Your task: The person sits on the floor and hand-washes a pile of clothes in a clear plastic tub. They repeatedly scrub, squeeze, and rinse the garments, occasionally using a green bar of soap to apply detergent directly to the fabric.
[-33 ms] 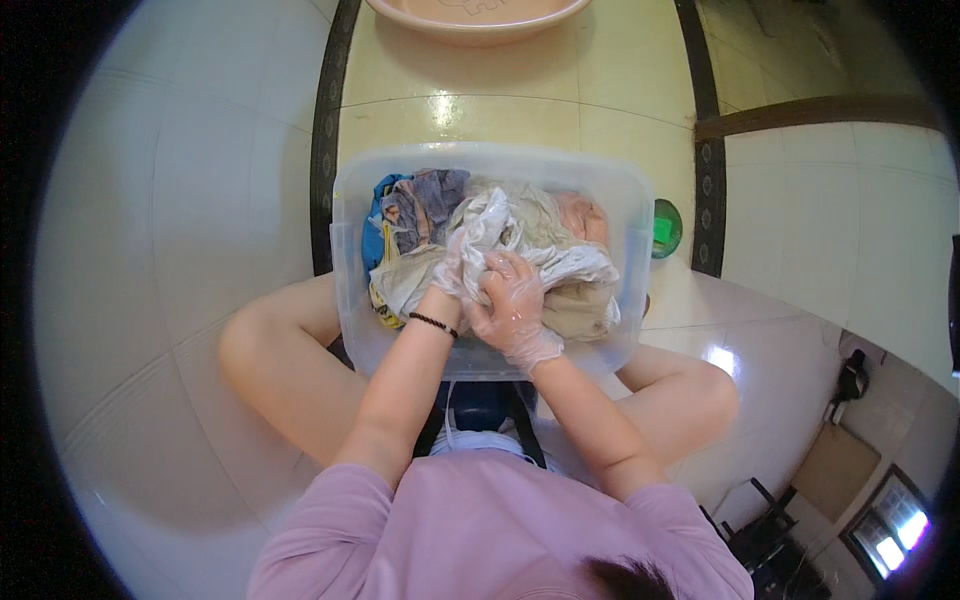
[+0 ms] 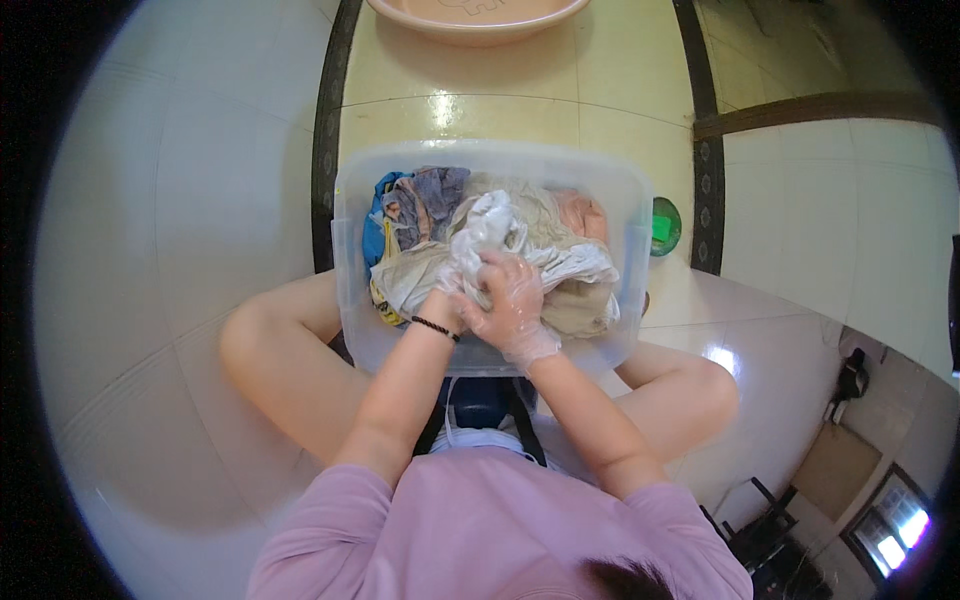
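Note:
A wet-looking white cloth (image 2: 487, 228) is bunched up between my hands, above a translucent plastic tub (image 2: 645, 260). My left hand (image 2: 452, 280), in a clear disposable glove and with a dark beaded bracelet at the wrist, grips the cloth from the left; its fingers are largely hidden by the fabric. From the right, my gloved right hand (image 2: 515, 302) curls its fingers over the same cloth, close against the left. The white fabric trails rightward over beige cloth (image 2: 575, 310). Grey-blue cloth (image 2: 437, 190), blue cloth (image 2: 373, 238) and peach cloth (image 2: 583, 215) lie around it in the tub.
The tub stands on the tiled floor between my bent legs (image 2: 290, 370). A peach-coloured basin (image 2: 480, 32) sits beyond it. Just right of the tub is a round green container (image 2: 666, 228). Dark patterned tile strips (image 2: 708, 190) run along both sides.
The white cloth's upper end is bunched into a rounder lump over my left hand. My right hand has barely moved.

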Tool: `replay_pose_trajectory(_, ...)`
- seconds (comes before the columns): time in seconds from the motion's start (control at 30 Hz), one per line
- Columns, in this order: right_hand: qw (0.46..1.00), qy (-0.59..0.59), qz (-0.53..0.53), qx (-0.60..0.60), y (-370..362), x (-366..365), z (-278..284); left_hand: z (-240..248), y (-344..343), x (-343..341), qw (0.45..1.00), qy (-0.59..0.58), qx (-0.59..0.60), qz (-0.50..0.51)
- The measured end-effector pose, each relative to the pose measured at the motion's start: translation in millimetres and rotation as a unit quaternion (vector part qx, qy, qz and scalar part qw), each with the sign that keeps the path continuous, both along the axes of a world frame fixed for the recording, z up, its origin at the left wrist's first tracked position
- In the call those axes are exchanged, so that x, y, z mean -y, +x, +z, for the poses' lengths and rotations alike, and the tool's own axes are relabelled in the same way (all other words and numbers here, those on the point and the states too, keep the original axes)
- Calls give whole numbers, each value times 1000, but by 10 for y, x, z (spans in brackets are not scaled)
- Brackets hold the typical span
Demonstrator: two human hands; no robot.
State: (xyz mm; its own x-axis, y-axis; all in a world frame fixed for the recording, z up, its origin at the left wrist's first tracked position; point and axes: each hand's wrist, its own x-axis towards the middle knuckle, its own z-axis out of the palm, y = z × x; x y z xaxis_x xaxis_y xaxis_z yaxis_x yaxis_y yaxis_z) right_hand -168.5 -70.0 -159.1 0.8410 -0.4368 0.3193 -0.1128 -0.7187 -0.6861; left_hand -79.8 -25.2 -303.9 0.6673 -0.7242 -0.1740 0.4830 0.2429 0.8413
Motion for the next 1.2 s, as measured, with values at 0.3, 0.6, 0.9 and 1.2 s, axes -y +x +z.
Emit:
replay_pose_trajectory(0.3,932,182,-203,-239,35,869,-486,991,-373,-87,987,103,-117,-28)
replay_pose_trajectory(0.6,919,-45,-278,-275,64,1110,-894,439,365,100,773,501,374,111)
replay_pose_trajectory(0.9,813,90,-197,-541,682,1343,-1198,-265,407,519,684,586,434,-32)
replay_pose_trajectory(1.2,764,115,-193,-605,883,1539,-1573,-346,661,664,679,606,381,-161)
